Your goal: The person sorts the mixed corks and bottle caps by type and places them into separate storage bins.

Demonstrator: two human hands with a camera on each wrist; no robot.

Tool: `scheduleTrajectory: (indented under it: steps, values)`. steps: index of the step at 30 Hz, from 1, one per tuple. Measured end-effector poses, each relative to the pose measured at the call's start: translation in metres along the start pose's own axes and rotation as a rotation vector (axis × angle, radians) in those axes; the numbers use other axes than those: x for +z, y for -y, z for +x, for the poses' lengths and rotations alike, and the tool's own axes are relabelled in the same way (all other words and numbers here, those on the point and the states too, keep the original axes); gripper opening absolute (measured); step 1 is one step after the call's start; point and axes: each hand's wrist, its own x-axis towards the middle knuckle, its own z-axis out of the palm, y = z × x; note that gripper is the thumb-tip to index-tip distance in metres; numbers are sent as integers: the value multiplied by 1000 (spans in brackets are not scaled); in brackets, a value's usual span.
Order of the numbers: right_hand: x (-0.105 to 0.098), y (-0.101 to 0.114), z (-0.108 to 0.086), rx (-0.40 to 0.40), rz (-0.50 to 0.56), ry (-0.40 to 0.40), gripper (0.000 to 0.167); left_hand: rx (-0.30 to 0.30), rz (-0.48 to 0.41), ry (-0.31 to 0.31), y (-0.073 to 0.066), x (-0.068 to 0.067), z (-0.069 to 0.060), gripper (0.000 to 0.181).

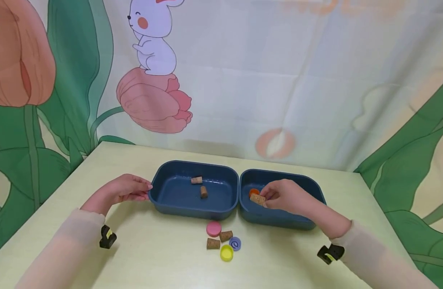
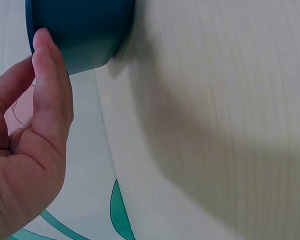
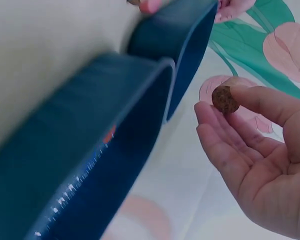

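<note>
My right hand [image 1: 288, 196] pinches a cork [image 1: 257, 199] between thumb and fingertips over the right blue bin. In the right wrist view the cork's round end [image 3: 225, 100] shows at the fingertips. An orange bottle cap [image 1: 254, 192] lies in that bin, partly hidden by the hand and cork. At the left end of the left blue bin [image 1: 192, 212], my left hand [image 1: 129, 188] holds the rim, thumb above and fingers along the outer wall. Inside that bin lie two corks, one light [image 1: 196, 180] and one darker [image 1: 204, 192].
On the table before the bins lie a pink cap [image 1: 214, 229], a yellow cap [image 1: 226, 253], a purple cap [image 1: 234, 243] and two corks, one [image 1: 226, 236] behind the other [image 1: 213, 243]. The right bin [image 1: 275, 221] stands against the left one. A printed curtain [image 1: 236, 96] hangs behind.
</note>
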Motion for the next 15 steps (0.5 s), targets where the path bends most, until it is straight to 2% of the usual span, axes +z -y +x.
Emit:
scheduleTrajectory:
  steps: [6,15]
  values:
    - [-24,8,15,-22,-38,1,20,-2,4,0,-4,-1,0,41]
    - [-56,30,39,-32,-18,42,26,-11,53,11,-2,-1,0,45]
